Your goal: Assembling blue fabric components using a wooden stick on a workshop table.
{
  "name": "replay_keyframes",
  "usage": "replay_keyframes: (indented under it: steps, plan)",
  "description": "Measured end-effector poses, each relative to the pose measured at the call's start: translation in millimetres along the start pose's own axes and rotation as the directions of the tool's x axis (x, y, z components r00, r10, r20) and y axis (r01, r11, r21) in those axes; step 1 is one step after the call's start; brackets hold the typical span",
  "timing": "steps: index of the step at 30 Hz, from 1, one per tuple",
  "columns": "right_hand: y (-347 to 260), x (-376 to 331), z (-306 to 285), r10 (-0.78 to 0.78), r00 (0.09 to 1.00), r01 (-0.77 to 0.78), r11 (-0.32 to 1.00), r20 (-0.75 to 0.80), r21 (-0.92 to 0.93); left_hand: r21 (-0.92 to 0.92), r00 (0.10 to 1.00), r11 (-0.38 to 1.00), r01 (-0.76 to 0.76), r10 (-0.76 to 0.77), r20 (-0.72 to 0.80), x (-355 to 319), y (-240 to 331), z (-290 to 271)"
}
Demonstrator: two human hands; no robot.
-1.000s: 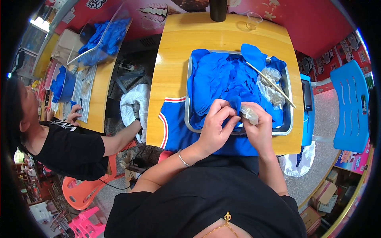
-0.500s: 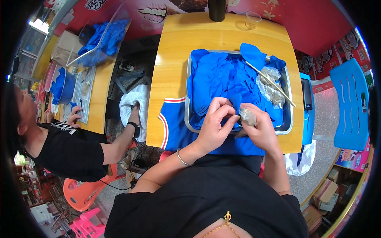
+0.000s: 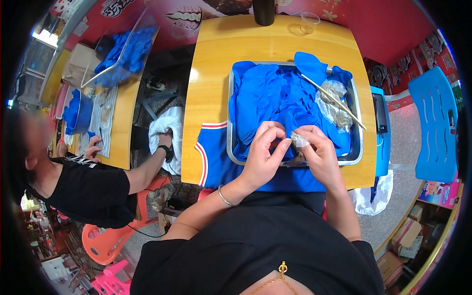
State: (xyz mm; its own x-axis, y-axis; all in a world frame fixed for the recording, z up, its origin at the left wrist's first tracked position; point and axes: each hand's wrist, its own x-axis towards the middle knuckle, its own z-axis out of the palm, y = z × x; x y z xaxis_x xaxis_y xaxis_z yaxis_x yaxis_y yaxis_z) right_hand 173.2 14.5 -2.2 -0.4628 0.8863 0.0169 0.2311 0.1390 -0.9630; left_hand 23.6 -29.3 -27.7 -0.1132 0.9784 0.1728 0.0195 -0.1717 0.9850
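My left hand (image 3: 264, 156) pinches the lower end of a blue cloth piece (image 3: 289, 119) above the near edge of a metal tray (image 3: 230, 93). Close beside it, my right hand (image 3: 318, 153) is closed on a small clear plastic bag (image 3: 299, 139), its fingertips almost meeting those of the left. What the bag holds is mostly hidden by the fingers. Heaped blue cloth pieces (image 3: 258, 98) fill the tray. On its right side lie a thin wooden stick (image 3: 334, 101) and crumpled clear bags (image 3: 339, 117) with brownish contents.
A blue jersey (image 3: 214, 147) with red-and-white trim lies partly under the tray. A clear cup (image 3: 309, 23) and a dark cylinder (image 3: 264, 12) stand at the far edge. Left, a co-worker (image 3: 88, 189) reaches into a white bag (image 3: 169, 128). A blue chair (image 3: 435, 132) stands right.
My right fingers have shifted on the small bag, which now sits lower and flatter between the fingertips. Both hands stay together over the near tray edge. The view has tilted slightly.
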Motion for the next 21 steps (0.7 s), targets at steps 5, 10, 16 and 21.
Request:
replay_keyframes:
  steps: [5,10,16,21]
  plan:
    - [8,0,10,0.077,0.983,-0.051,0.987,-0.168,0.154,0.210,0.995,0.973,-0.097,0.098,0.009,3,0,-2]
    - [10,-3,17,0.010,0.964,0.004,0.999,-0.267,0.049,0.186,0.998,0.981,-0.060,0.065,-0.021,3,2,1]
    - [13,-2,17,-0.053,0.946,0.096,0.988,-0.321,0.119,0.004,0.997,0.999,-0.037,0.037,-0.072,1,1,6]
    - [13,-4,17,0.062,0.930,0.046,0.958,-0.362,0.283,0.078,0.999,0.997,-0.020,0.023,-0.043,-1,6,9]
